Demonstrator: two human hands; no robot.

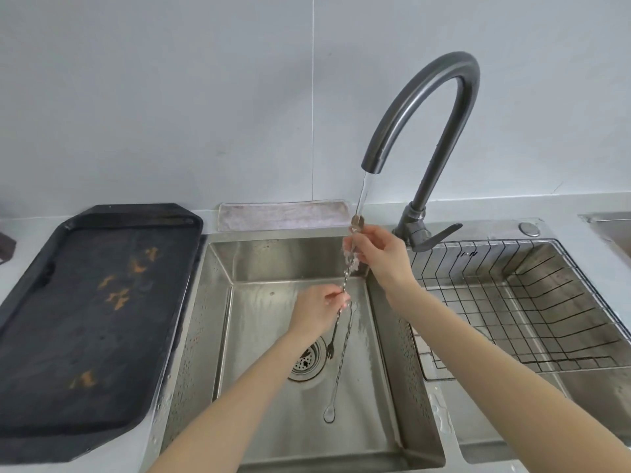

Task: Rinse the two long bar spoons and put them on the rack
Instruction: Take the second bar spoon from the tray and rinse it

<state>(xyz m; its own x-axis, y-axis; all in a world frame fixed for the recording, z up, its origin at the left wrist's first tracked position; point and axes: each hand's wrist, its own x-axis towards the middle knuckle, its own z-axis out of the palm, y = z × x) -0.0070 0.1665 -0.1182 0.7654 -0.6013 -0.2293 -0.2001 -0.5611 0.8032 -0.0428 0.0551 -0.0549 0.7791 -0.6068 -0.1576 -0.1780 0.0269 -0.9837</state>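
Note:
One long twisted bar spoon (345, 279) is held nearly upright over the sink (218, 315), its bowl end up in the running water and its small fork end down by the drain. My right hand (379, 256) grips its upper part under the stream; my left hand (321, 310) pinches its lower shaft. The second bar spoon (339, 370) lies flat on the sink floor, bowl toward me. The black wire rack (532, 302) sits in the right basin, with nothing visible on it.
The dark gooseneck faucet (440, 107) arches over the sink with water running; its lever (440, 235) points right. A black tray (92, 322) lies on the left counter. A folded cloth (283, 215) rests behind the sink. The drain strainer (307, 361) is under my left wrist.

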